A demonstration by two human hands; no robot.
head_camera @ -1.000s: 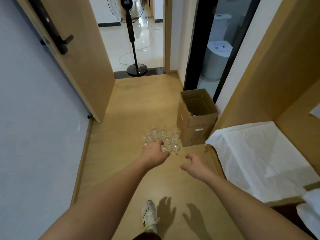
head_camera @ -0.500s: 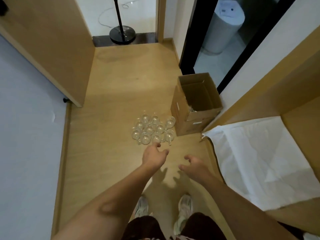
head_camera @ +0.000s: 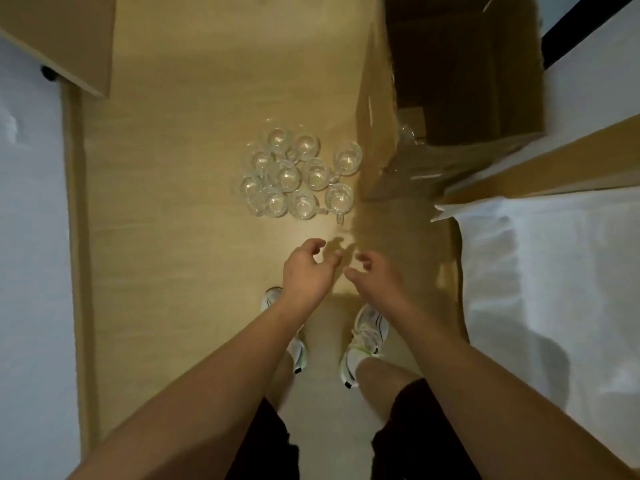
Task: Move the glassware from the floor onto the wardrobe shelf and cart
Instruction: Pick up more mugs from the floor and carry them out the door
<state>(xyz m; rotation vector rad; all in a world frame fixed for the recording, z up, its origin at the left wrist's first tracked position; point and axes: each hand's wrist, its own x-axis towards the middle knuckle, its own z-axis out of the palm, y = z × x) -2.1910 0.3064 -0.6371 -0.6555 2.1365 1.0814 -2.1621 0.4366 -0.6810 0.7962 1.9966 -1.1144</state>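
Several clear glass cups with handles (head_camera: 298, 176) stand in a tight cluster on the wooden floor (head_camera: 180, 237), just left of a cardboard box. My left hand (head_camera: 306, 271) hovers a little short of the cluster, fingers loosely curled and holding nothing. My right hand (head_camera: 375, 277) hangs beside it, also loosely curled and holding nothing. Neither hand touches a cup. On the right lies the wardrobe shelf, covered with white paper (head_camera: 554, 289).
An open cardboard box (head_camera: 460, 74) stands right of the cups, with some clear glass at its near inner edge. A wooden door (head_camera: 65, 39) stands at the upper left, a grey wall (head_camera: 31, 271) runs along the left. My two feet in white shoes (head_camera: 363, 337) are below the hands.
My view has tilted down and come closer to the cups. Both hands have moved nearer to each other and lower, still short of the cluster.
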